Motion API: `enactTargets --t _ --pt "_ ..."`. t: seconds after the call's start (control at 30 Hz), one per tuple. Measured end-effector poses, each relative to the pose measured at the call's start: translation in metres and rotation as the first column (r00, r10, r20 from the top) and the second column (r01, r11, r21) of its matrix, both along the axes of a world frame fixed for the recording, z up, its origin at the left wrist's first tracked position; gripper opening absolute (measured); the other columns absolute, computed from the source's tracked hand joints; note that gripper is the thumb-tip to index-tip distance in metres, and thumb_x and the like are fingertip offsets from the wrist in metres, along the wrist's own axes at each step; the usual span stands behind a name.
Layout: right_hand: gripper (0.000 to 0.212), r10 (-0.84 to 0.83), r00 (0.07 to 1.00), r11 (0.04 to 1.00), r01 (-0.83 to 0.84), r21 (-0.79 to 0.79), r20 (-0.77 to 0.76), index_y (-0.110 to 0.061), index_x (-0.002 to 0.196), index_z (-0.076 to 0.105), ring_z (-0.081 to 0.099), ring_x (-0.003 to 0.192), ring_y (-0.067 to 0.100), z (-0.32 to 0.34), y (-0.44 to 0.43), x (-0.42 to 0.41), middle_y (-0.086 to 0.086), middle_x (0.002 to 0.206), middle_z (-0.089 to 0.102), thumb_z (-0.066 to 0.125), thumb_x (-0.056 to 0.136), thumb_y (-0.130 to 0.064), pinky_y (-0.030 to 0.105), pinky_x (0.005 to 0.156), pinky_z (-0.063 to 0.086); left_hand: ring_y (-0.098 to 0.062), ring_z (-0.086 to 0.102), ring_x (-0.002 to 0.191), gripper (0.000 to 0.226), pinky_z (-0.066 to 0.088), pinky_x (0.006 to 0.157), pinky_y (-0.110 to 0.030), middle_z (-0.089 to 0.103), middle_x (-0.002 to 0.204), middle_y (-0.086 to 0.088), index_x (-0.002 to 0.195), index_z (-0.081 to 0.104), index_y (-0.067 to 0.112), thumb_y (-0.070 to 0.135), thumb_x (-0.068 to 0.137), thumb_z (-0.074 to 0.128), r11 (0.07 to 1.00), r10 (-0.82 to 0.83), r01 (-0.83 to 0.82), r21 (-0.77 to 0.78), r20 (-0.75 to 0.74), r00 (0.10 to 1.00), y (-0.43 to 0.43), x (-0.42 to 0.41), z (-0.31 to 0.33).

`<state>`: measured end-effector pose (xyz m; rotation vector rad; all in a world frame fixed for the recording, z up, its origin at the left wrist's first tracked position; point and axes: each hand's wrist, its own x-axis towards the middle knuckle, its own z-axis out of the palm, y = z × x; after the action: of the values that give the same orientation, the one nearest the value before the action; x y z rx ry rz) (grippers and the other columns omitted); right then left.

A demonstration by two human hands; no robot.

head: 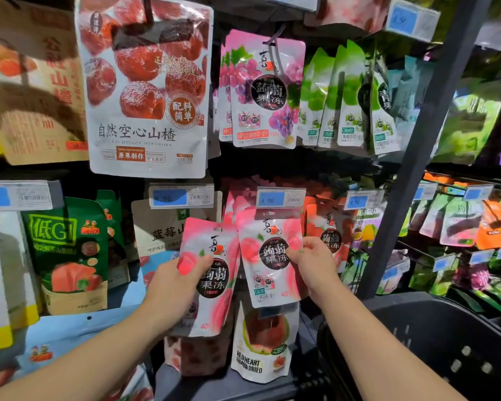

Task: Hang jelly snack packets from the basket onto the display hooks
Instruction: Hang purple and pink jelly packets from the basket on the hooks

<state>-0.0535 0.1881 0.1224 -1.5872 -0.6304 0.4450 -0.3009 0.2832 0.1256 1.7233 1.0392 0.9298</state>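
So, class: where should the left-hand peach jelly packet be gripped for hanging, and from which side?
Pinch the peach jelly packet at its flat left edge, mid-height, coming from the lower left, as the left hand does. It stands upright, so its top is free for hanging.

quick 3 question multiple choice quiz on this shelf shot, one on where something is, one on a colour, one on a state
1. Where is the black basket in the head view?
A) lower right
B) upper left
C) top centre

2. What colour are the left packet, held by the left hand, and the right packet, held by the right hand?
A) green
B) blue
C) pink

3. What is the left hand doing?
A) hanging open and empty
B) gripping a packet
C) resting on the basket

Answers:
1 A, its dark perforated wall fills the lower right corner.
2 C, both are pink with peach artwork.
3 B, its thumb lies across the packet's front.
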Motion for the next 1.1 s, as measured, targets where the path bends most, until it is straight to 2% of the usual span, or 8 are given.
enactTargets --t 0.07,0.23,0.33,0.5,0.7,0.83,0.93,1.1 --pt "0.021 -0.007 0.999 0.999 0.009 0.033 -0.035 -0.010 0.107 0.059 0.065 0.082 0.021 0.002 0.002 0.000 0.006 0.092 0.068 0.070 0.090 -0.004 0.035 0.071 0.052 -0.010 0.055 0.052 0.049 0.039 0.059 -0.032 0.062 0.050 0.006 0.060 0.055 0.014 0.049 0.093 0.065 1.000 -0.005 0.005 0.016 -0.003 1.000 0.000 -0.004 0.001" --pt "0.029 -0.064 0.998 0.997 0.065 0.034 -0.017 -0.017 0.109 0.059 0.067 0.103 0.029 0.000 0.015 0.000 0.012 0.112 0.069 0.073 0.084 -0.011 0.048 0.093 0.054 -0.012 0.050 0.051 0.052 0.037 0.057 -0.032 0.057 0.049 0.002 0.059 0.046 0.012 0.046 0.092 0.066 0.999 -0.023 0.021 0.040 0.031 0.999 0.002 -0.009 0.003" --pt "0.038 -0.088 0.995 0.996 0.088 0.017 0.035 -0.015 0.120 0.056 0.062 0.111 0.027 -0.002 0.022 -0.003 0.010 0.121 0.065 0.073 0.086 -0.013 0.044 0.093 0.052 -0.009 0.056 0.053 0.049 0.040 0.057 -0.029 0.063 0.054 0.002 0.059 0.050 0.011 0.043 0.092 0.068 0.999 -0.041 0.040 0.034 0.060 0.997 0.001 -0.011 0.003" --pt "0.036 -0.072 0.984 0.996 0.063 0.058 0.165 -0.016 0.129 0.052 0.058 0.098 0.011 -0.005 0.019 -0.005 -0.008 0.111 0.059 0.066 0.096 -0.012 0.018 0.074 0.039 -0.003 0.051 0.043 0.047 0.037 0.051 -0.025 0.059 0.046 0.005 0.057 0.050 0.015 0.037 0.095 0.067 0.998 -0.056 0.056 0.012 0.057 0.997 -0.003 -0.014 0.004" --pt "0.097 0.091 0.972 0.996 -0.092 -0.001 0.215 -0.037 0.154 0.030 0.043 0.139 0.013 -0.019 0.002 -0.012 -0.010 0.155 0.039 0.084 0.074 -0.047 0.046 0.114 0.042 -0.011 0.051 0.049 0.048 0.038 0.056 -0.031 0.060 0.052 -0.001 0.063 0.053 0.010 0.047 0.091 0.069 0.998 -0.059 0.060 -0.026 0.040 0.997 -0.001 -0.015 0.004" --pt "0.098 0.223 0.963 0.975 -0.223 -0.016 0.154 -0.056 0.143 0.029 0.057 0.121 0.005 -0.029 -0.003 -0.011 -0.024 0.135 0.050 0.091 0.073 -0.026 0.035 0.108 0.047 -0.007 0.044 0.041 0.046 0.034 0.053 -0.030 0.053 0.046 0.004 0.060 0.051 0.014 0.040 0.092 0.070 0.999 -0.041 0.041 -0.008 0.046 0.998 -0.005 -0.011 0.006" --pt "0.100 0.231 0.957 0.972 -0.233 -0.010 0.177 -0.036 0.157 0.025 0.047 0.123 -0.005 -0.033 0.001 -0.015 -0.033 0.129 0.043 0.087 0.080 -0.024 0.013 0.102 0.036 -0.007 0.043 0.041 0.047 0.034 0.054 -0.032 0.052 0.045 0.004 0.060 0.050 0.014 0.043 0.091 0.070 0.999 -0.036 0.037 -0.015 0.043 0.998 -0.003 -0.011 0.005" --pt "0.102 0.227 0.959 0.974 -0.227 -0.015 0.170 -0.027 0.161 0.023 0.029 0.148 0.012 -0.039 0.021 -0.026 -0.012 0.161 0.032 0.083 0.081 -0.046 0.034 0.119 0.027 -0.010 0.058 0.054 0.043 0.043 0.058 -0.027 0.067 0.058 -0.001 0.065 0.060 0.010 0.044 0.092 0.068 0.999 -0.048 0.048 -0.003 0.065 0.997 0.001 -0.014 0.003"
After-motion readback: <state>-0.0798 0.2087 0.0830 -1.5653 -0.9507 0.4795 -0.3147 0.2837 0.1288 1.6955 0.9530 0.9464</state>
